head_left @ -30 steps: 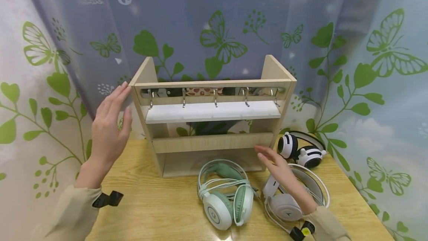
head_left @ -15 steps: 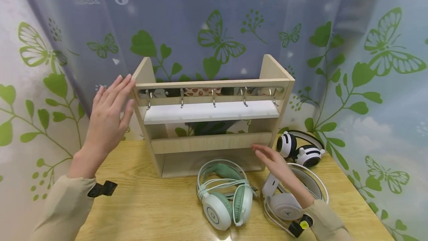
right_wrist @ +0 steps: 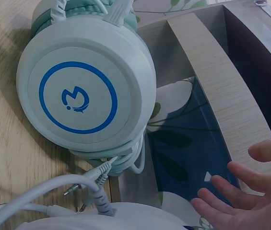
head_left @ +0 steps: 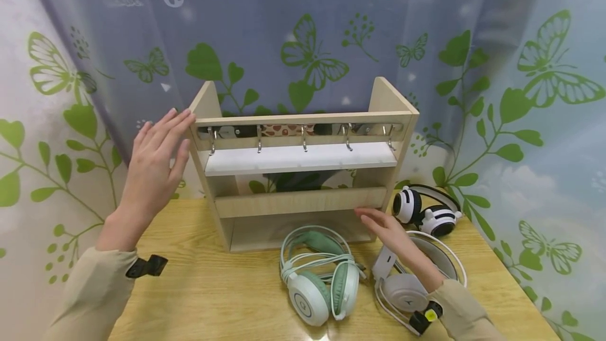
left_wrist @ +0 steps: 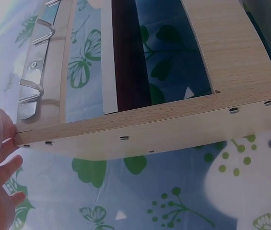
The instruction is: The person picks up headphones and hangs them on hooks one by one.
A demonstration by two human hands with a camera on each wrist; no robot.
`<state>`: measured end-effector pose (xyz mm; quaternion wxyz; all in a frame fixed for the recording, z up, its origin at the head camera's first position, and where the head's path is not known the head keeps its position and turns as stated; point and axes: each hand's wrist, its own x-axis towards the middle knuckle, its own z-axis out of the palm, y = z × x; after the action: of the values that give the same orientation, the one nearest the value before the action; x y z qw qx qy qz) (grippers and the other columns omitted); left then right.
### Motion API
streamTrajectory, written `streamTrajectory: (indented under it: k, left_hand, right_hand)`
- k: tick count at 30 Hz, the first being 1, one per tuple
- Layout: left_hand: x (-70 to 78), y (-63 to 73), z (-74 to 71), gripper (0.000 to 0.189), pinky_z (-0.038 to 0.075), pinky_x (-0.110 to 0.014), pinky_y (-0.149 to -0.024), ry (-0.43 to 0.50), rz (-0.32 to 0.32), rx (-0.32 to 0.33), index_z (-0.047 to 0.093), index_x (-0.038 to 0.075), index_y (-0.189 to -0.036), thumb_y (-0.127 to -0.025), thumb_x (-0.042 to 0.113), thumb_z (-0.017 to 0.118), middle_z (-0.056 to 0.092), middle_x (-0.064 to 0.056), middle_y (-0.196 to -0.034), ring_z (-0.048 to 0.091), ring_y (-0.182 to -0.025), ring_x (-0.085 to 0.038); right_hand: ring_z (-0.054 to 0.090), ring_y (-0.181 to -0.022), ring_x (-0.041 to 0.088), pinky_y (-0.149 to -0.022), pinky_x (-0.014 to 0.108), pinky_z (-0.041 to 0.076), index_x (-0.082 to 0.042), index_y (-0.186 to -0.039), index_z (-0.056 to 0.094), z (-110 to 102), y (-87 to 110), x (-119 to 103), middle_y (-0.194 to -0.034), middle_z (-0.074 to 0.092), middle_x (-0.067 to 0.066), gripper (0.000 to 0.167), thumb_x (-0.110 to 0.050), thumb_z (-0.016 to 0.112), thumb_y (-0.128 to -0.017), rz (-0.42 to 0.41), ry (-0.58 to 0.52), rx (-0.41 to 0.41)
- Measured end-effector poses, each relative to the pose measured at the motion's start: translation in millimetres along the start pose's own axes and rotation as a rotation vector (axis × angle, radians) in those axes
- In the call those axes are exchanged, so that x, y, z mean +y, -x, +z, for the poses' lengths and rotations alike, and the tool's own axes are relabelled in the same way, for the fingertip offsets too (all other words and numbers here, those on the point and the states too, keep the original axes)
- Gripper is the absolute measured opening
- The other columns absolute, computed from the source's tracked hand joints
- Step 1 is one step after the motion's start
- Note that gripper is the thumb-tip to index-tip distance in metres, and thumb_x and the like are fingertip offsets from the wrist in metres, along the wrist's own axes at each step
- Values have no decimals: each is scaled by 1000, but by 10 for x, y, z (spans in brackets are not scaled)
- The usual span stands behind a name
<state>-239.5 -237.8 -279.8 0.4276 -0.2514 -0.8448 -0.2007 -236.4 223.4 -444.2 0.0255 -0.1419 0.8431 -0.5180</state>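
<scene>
Wooden hook rack (head_left: 303, 159) is seen at fingertips of L hand (head_left: 153, 166), straight-fingered on top L corner (left_wrist: 27, 137), & just past R hand (head_left: 390, 233), loosely spread nr lower crossbar (head_left: 293, 202), contact unclear. For steadiness, light, even pressure is advised.

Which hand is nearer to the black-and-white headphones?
Right: the right hand is close to the black-and-white headphones, not touching; the left hand is across the wooden rack, at its opposite upper corner.

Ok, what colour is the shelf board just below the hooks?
White; the shelf board shows best in the head view.
</scene>
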Motion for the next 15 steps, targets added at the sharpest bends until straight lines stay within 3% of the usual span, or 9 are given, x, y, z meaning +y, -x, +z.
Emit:
streamTrajectory:
  k: [15]
  left_hand:
    - [17,2,12,44,16,-53,-124,3,-6,-2,54,10,-147,-103,8,54,50,-9,-153,39,-146,-31]
  right_hand:
    - [50,-131,50,-106,56,45,11,-145,47,168,-144,110,-147,47,32,50,-24,47,-109,122,-99,-178]
